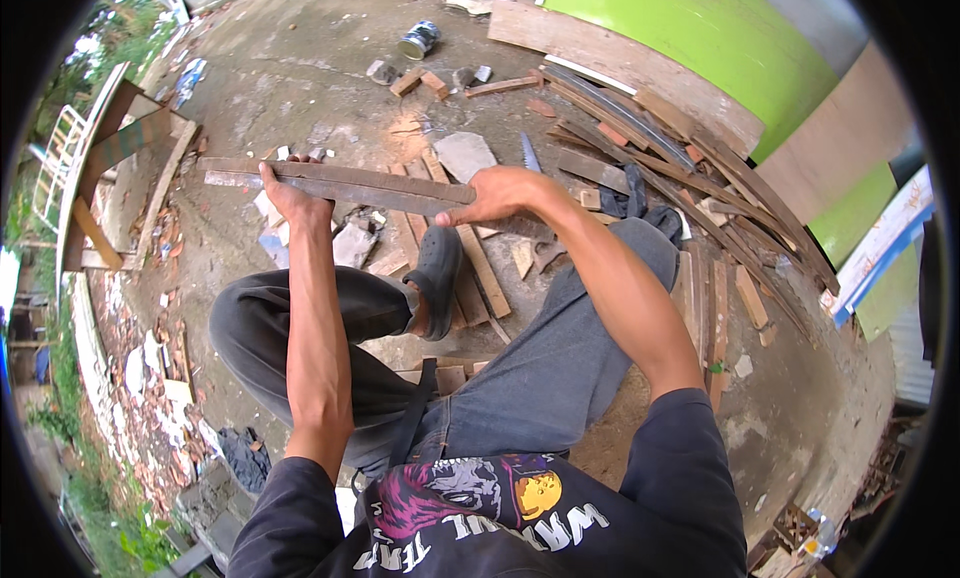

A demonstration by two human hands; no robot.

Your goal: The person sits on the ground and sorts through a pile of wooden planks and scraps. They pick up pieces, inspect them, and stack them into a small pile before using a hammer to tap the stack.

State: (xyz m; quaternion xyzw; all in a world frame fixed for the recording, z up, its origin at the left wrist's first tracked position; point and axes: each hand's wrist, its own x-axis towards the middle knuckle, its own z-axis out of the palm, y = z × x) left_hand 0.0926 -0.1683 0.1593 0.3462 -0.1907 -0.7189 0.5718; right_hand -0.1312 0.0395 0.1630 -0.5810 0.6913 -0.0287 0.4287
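one dark shirt (pixel 490 523); left fingers (pixel 269 180), right fingers (pixel 455 217) clamped on one wood strip (pixel 370 184), possibly two.

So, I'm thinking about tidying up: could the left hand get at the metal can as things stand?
Probably not: the left hand is gripping the wooden strip, and the metal can lies well beyond it, with wood blocks and grey chunks just short of the can.
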